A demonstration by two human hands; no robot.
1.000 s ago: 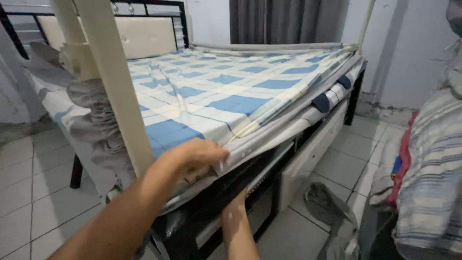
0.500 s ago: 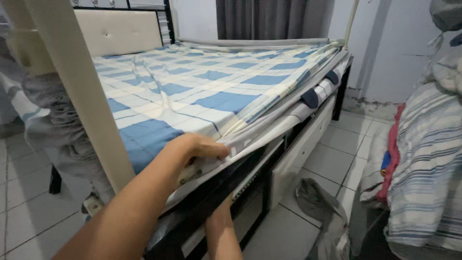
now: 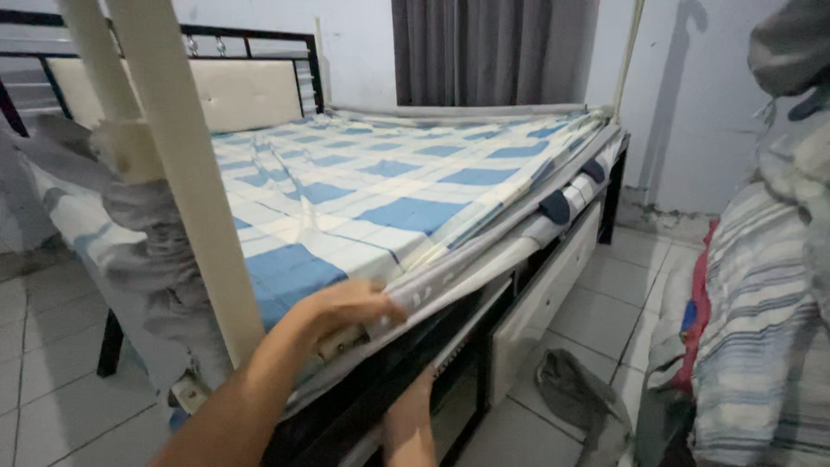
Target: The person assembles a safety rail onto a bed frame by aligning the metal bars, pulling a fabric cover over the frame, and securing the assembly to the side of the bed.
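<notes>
On the bed frame (image 3: pixel 553 259), left grip (image 3: pixel 350 307) around mattress edge (image 3: pixel 450 268)

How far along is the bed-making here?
The blue checked sheet already lies spread over the mattress top. In hand: the left hand grips the mattress edge at the near side, and the right hand reaches under it, its fingers hidden. Left: loose sheet hangs bunched at the near-left corner.

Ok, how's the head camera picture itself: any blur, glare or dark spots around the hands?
Head view: even, soft room light, no glare; the blue-and-white checked bedsheet is sharp; the left hand on the mattress edge is slightly soft; the right hand reaches into deep shadow under the black metal bed frame; the cream post leans from wide-angle distortion.
</notes>
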